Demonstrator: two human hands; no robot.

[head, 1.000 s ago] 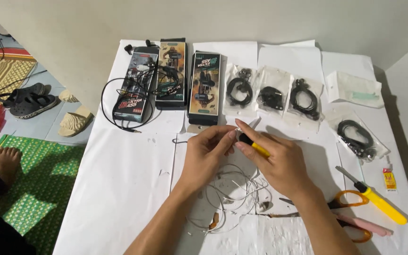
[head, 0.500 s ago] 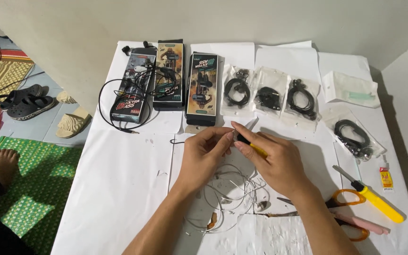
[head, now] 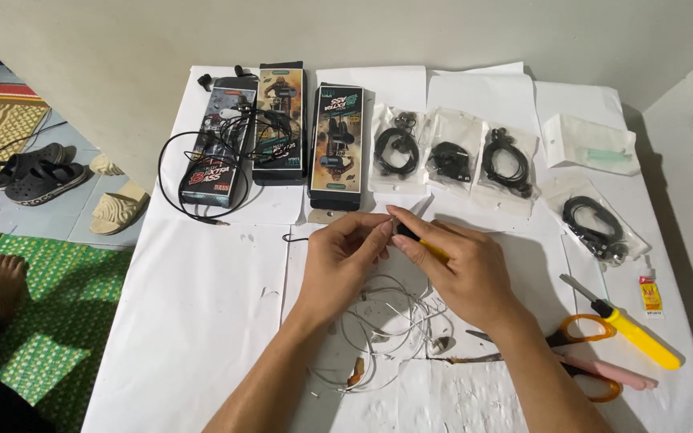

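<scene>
My left hand (head: 345,258) and my right hand (head: 457,269) meet over the middle of a white-covered table (head: 194,313). The right hand grips a small tool with a yellow handle (head: 433,250), its dark tip at the left fingertips. The left fingers pinch a small part there, too small to make out. Below the hands lies a tangle of white earphone wire (head: 387,329) with an earbud (head: 439,345).
Three dark earphone boxes (head: 338,144) and several clear bags of black earphones (head: 452,160) line the far side. At the right lie a yellow-handled cutter (head: 635,337), orange scissors (head: 583,333), a pink tool (head: 615,377) and a small glue tube (head: 650,294). Sandals (head: 38,172) are on the floor at left.
Both hands stay together at the same spot; the fingers shifted only slightly around the small part and tool tip.
</scene>
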